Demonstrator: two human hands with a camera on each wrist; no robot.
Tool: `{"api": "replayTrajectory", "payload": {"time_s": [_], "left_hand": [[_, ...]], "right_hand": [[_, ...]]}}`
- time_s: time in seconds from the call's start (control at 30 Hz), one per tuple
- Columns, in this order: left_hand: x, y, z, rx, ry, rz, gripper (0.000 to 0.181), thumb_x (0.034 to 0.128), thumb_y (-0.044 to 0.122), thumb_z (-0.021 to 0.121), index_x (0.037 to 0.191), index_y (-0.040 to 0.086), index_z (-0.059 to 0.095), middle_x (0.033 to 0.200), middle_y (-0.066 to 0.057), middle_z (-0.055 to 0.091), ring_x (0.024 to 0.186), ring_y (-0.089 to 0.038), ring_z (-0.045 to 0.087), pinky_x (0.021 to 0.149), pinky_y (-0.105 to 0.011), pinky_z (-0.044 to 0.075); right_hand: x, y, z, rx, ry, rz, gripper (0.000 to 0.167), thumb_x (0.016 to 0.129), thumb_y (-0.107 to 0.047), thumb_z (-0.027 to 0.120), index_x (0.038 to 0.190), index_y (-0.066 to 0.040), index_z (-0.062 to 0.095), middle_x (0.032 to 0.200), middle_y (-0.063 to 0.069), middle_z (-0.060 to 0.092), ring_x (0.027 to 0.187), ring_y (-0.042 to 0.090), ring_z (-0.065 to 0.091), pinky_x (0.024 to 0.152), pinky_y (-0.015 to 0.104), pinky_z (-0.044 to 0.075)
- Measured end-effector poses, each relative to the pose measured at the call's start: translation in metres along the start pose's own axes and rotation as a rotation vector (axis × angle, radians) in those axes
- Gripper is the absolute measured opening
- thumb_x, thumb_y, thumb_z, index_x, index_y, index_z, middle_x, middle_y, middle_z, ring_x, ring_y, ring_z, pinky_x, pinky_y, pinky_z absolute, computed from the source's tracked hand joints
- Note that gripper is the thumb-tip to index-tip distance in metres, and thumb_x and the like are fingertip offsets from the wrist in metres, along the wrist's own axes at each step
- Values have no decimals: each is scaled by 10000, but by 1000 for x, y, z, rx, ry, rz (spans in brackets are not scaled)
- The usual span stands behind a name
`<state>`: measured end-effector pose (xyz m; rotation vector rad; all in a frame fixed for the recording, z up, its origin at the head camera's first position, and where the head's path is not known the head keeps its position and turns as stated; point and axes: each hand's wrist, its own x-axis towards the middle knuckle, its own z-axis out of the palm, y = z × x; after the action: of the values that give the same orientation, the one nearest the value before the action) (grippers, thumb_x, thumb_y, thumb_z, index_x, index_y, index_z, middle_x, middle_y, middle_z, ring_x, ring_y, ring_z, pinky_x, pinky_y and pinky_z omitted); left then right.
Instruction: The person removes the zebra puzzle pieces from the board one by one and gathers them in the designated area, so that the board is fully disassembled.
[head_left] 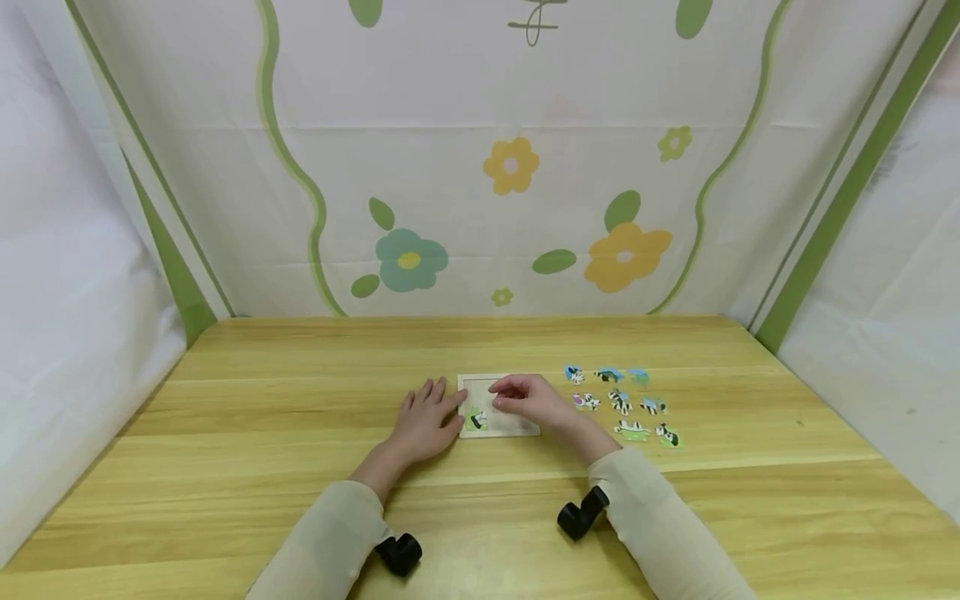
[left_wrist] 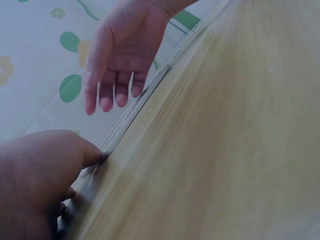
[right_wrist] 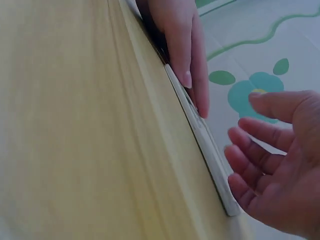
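A shallow white-rimmed puzzle tray (head_left: 513, 425) lies flat on the table. One panda puzzle piece (head_left: 477, 419) sits in its lower left corner. My left hand (head_left: 427, 423) rests at the tray's left edge with fingers spread; in the left wrist view its thumb touches the rim. Over the tray's right part hovers my right hand (head_left: 528, 400). The right wrist view shows that hand (right_wrist: 292, 170) with loosely bent fingers, thumb apart from them, nothing between.
Several loose puzzle pieces (head_left: 619, 402) with black-and-white animals lie in rough rows right of the tray, near the right forearm. A flowered cloth (head_left: 450, 183) rises behind the wooden table (head_left: 262, 400). Each wrist bears a black camera (head_left: 581, 515).
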<state>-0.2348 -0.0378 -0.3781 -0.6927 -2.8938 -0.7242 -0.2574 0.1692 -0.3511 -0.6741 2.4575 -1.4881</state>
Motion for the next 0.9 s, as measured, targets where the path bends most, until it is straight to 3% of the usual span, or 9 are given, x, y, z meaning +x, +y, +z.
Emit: {"api": "replayTrajectory", "payload": {"time_s": [0.23,0.5,0.9], "left_hand": [[-1,0,0,-2,6,10,424,886,277,442,1282,124,440,1352,-223,243,1242,-381,139,948,-550,89],[-1,1,-1,-13,1,2,430,883,291,441,1285,137,438,1357,-216,236,1247,-373,132,953,-544,77],[-1,1,-1,-8,-6,1,433,886,298,436,1284,129,437,1358,-218,231,1248,-374,126,954,-544,74]], "right_hand": [[-1,7,12,-146,-15,-100,277,784,-95,621,1008,64,586,854,68,576,771,153,520,696,260,433],[-4,9,18,-258,40,-88,281,729,-150,692,983,-48,628,888,0,538,807,125,494,719,268,409],[-4,6,24,-346,65,-104,210,710,-114,701,898,-49,632,848,2,514,799,130,465,713,275,393]]}}
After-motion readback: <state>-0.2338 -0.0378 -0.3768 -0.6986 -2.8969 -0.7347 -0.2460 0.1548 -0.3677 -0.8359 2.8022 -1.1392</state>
